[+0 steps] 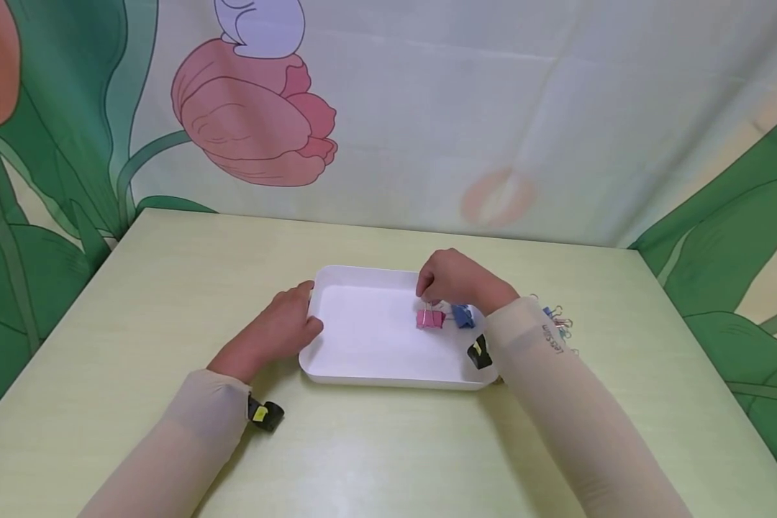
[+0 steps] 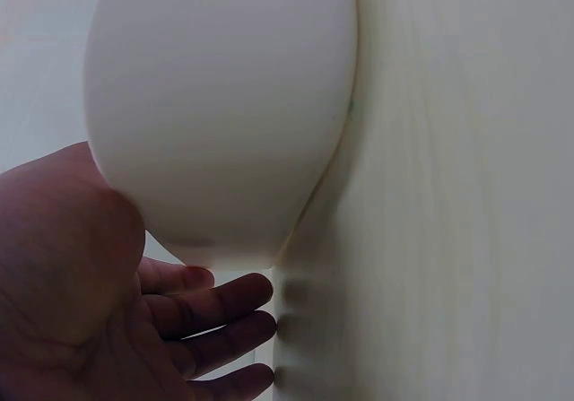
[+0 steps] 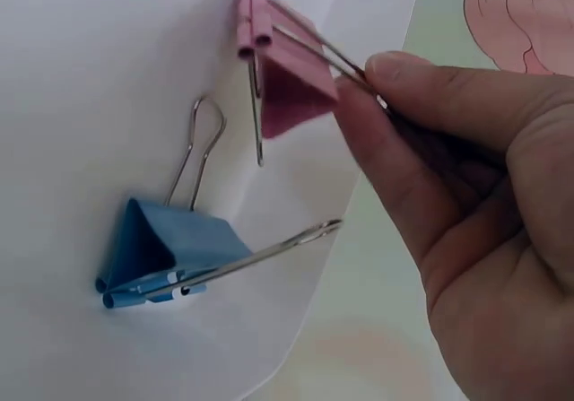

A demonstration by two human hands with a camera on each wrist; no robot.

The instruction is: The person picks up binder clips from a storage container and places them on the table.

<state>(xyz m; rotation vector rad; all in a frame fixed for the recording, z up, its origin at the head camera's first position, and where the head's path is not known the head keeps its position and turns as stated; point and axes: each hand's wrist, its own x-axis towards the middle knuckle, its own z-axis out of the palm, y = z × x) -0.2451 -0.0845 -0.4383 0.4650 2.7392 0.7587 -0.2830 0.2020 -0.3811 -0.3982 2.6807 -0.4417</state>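
My right hand (image 1: 456,277) pinches a wire handle of a pink binder clip (image 3: 291,78) between thumb and forefinger, over the right part of a white tray (image 1: 369,345). Beside that clip, a blue binder clip (image 3: 179,248) rests in the tray with its two wire handles spread apart; the head view also shows the blue clip (image 1: 462,316). At the tray's left end my left hand (image 1: 278,324) holds the rim, thumb over the edge. Its other fingers (image 2: 220,300) lie along the outside of the tray's far-left corner.
Several small binder clips (image 1: 560,321) lie on the table right of the tray, partly hidden by my right sleeve (image 1: 544,360). The pale table (image 1: 388,453) meets a printed curtain (image 1: 395,129) at its back edge.
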